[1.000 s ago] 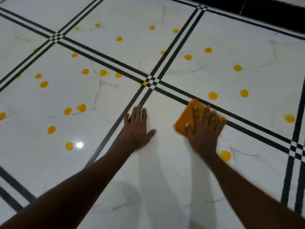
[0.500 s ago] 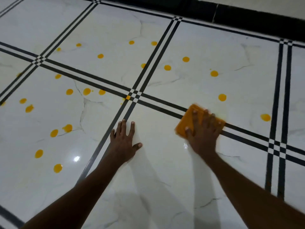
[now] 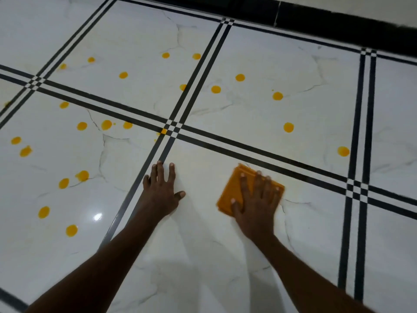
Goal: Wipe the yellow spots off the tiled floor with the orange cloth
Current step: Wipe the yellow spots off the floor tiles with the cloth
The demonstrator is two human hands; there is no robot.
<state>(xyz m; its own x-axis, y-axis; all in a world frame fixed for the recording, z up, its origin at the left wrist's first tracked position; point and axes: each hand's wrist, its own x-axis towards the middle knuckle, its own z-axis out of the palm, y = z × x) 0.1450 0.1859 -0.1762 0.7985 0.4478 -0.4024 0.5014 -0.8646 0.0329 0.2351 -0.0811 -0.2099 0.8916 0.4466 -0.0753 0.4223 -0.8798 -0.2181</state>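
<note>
My right hand (image 3: 256,206) lies flat on a folded orange cloth (image 3: 232,190), pressing it onto the white tiled floor (image 3: 203,256) just below a black double grout line. My left hand (image 3: 161,192) rests flat on the same tile with fingers spread, holding nothing. Several yellow spots dot the tiles: one (image 3: 288,127) on the tile beyond the cloth, one (image 3: 343,151) farther right, one (image 3: 72,230) at the lower left, and more across the far tiles. The tile under both hands shows no spots.
Black double stripes (image 3: 252,152) cross the floor and divide it into large squares. A black skirting band (image 3: 338,26) runs along the wall at the top right. A light glare (image 3: 97,216) shines on the left tile.
The right hand and cloth slid back toward me, off the black grout line. The spots by the cloth and by my right wrist are gone. My view tilted up toward the wall.
</note>
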